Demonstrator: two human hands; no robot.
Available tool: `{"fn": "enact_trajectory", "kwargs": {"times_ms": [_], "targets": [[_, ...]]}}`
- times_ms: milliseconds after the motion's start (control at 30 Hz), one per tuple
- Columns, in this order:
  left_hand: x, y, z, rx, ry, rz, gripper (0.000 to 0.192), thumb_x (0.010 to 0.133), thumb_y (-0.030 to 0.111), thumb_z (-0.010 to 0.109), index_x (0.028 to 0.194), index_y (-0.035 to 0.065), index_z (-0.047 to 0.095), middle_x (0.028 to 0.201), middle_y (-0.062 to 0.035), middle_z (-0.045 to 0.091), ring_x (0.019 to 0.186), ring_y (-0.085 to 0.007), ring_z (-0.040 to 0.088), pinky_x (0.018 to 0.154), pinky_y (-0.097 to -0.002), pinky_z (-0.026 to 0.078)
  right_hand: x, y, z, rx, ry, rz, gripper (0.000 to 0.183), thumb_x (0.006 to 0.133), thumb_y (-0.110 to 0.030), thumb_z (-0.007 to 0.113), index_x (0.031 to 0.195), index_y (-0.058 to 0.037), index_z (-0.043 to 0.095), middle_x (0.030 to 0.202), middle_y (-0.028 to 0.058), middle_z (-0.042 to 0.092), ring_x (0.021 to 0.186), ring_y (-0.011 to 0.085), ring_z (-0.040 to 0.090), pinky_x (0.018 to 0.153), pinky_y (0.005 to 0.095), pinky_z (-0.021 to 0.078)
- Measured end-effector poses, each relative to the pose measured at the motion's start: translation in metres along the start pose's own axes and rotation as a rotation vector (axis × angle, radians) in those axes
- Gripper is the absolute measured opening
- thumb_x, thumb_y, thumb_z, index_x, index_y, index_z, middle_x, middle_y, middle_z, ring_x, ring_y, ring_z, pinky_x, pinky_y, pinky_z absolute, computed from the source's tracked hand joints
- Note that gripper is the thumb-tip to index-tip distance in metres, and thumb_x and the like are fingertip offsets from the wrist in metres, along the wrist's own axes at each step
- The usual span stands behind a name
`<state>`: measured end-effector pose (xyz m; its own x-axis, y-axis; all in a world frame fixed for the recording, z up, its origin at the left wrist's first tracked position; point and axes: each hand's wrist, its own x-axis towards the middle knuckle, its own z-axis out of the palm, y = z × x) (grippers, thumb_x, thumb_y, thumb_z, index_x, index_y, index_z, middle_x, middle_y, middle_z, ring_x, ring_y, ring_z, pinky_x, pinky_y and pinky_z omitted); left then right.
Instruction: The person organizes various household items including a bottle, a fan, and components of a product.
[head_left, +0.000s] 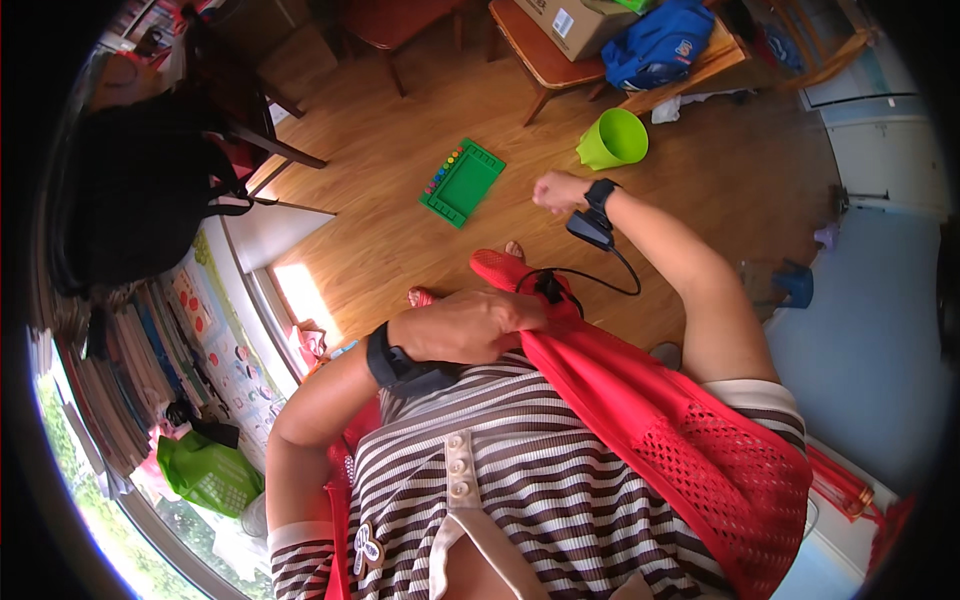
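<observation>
My left hand, with a black strap on its wrist, grips the front edge of a red mesh vest worn over a striped shirt. My right hand is held out over the floor, fingers curled, with nothing visible in it. A black device hangs at the right wrist, and its cable runs to a dark bundle on the vest. Beyond both hands, a green plastic tray with a row of coloured pieces along one side lies on the wood floor.
A lime-green bin stands past my right hand. Behind are a wooden chair with a cardboard box and a blue backpack. At left are a black bag and shelved books. A blue container is at right.
</observation>
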<state>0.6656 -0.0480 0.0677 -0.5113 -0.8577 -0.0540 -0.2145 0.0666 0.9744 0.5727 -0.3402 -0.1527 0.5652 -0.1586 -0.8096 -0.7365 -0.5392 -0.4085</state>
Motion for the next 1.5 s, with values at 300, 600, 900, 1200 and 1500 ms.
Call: {"fn": "enact_trajectory", "kwargs": {"times_ms": [300,600,900,1200,1500], "targets": [[0.025,-0.021,-0.002,-0.002,0.102,-0.047,0.039,0.077,-0.007,0.061,0.115,-0.0004,0.061,0.116,-0.0162,0.063,0.114,-0.034,0.057,0.103,-0.0415,0.043,-0.104,0.077,0.099,1.051,-0.489,0.084,0.063,0.092,-0.061,0.054,0.132,-0.0127,0.055,0.112,0.0013,0.064,0.098,0.0124,0.06,0.083,0.0273,0.0487],[0.087,-0.03,-0.017,0.054,-0.089,-0.125,0.052,0.074,-0.002,0.056,0.126,-0.004,0.052,0.126,-0.021,0.057,0.119,-0.0357,0.054,0.101,-0.0412,0.043,-0.081,0.062,0.076,1.001,-0.67,-0.005,0.071,0.095,-0.06,0.042,0.143,-0.0078,0.042,0.138,0.0036,0.048,0.124,0.017,0.048,0.1,0.0352,0.0445],[0.134,-0.074,-0.019,0.025,-0.258,-0.315,0.052,0.077,0.016,0.067,0.125,0.0018,0.055,0.116,-0.0196,0.061,0.104,-0.0361,0.06,0.088,-0.0408,0.049,-0.044,0.111,0.104,1.172,-0.634,-0.103,0.045,0.099,-0.043,0.04,0.129,-0.011,0.05,0.11,0.0045,0.062,0.094,0.0151,0.061,0.081,0.0331,0.052],[0.133,-0.062,-0.013,0.23,-0.102,-0.086,0.056,0.069,0.018,0.07,0.121,0.001,0.058,0.098,-0.0172,0.062,0.089,-0.0358,0.06,0.081,-0.0425,0.049,-0.086,0.102,0.114,1.607,-0.734,-0.172,0.048,0.098,-0.04,0.041,0.126,-0.0059,0.058,0.118,0.0069,0.067,0.101,0.0177,0.066,0.093,0.0327,0.0514],[0.122,-0.031,-0.023,0.653,-0.209,0.117,0.02,0.073,0.012,0.062,0.091,0.0039,0.063,0.094,-0.0123,0.058,0.088,-0.0305,0.058,0.074,-0.0407,0.049,-0.144,0.076,0.1,1.82,-0.587,-0.231,0.039,0.094,-0.036,0.045,0.11,-0.0056,0.063,0.105,0.0087,0.07,0.093,0.0205,0.067,0.089,0.0351,0.0527]]}}
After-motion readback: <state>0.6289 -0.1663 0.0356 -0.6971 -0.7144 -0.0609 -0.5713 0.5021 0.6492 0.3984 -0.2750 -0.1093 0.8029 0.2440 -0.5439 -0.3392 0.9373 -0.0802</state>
